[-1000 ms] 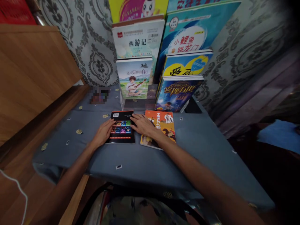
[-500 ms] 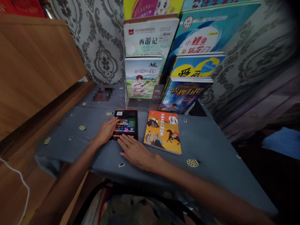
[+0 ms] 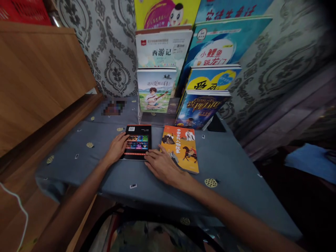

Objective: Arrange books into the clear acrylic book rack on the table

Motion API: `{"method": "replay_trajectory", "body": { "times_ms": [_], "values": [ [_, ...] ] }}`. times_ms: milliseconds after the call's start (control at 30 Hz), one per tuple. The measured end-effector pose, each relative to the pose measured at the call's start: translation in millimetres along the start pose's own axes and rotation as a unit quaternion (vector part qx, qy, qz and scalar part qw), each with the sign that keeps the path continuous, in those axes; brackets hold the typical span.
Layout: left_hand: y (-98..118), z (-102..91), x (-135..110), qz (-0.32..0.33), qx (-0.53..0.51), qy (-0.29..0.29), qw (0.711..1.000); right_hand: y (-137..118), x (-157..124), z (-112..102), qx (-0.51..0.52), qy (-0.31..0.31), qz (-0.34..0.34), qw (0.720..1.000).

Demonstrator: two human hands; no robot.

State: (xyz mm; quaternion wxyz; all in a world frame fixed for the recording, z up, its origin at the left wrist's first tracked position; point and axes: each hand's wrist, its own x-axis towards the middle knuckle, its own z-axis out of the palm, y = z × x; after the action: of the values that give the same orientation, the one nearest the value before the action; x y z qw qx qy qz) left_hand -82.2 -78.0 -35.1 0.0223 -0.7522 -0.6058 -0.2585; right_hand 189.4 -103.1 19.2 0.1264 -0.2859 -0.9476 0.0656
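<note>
Right hand (image 3: pixel 164 166) has slid over between the books, fingers spread, holding nothing, left hand (image 3: pixel 115 148) likewise at the black paperback (image 3: pixel 137 141) on the grey-blue tablecloth (image 3: pixel 223 168) — thin, light, glossy; I'd pinch its edge, beside the orange book (image 3: pixel 183 147).

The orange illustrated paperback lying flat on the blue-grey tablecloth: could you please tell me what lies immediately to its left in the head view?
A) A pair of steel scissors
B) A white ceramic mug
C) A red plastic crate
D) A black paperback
D. The black paperback lies flat just left of the orange illustrated paperback, with a narrow strip of blue-grey tablecloth between them.
</note>
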Motion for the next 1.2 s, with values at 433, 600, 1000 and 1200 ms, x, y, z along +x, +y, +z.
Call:
{"method": "replay_trajectory", "body": {
  "times_ms": [433,600,1000,1200],
  "values": [
    [-1.7,3.4,-0.5,-0.002,-0.026,0.014,1.000,11.8,12.3,19.1,-0.029,0.031,0.036,0.998],
    [-1.6,-1.5,1.0,0.004,-0.028,0.005,1.000,9.0,7.3,22.5,-0.031,0.033,0.037,0.998],
    [5.7,-34.7,-22.2,0.060,-0.006,-0.062,0.996,-15.8,-27.7,23.0,-0.039,0.075,-0.011,0.996],
    [25.4,-49.5,-66.2,0.101,0.028,-0.065,0.992,-33.2,-65.3,19.5,-0.001,0.078,-0.034,0.996]
  ]
}}
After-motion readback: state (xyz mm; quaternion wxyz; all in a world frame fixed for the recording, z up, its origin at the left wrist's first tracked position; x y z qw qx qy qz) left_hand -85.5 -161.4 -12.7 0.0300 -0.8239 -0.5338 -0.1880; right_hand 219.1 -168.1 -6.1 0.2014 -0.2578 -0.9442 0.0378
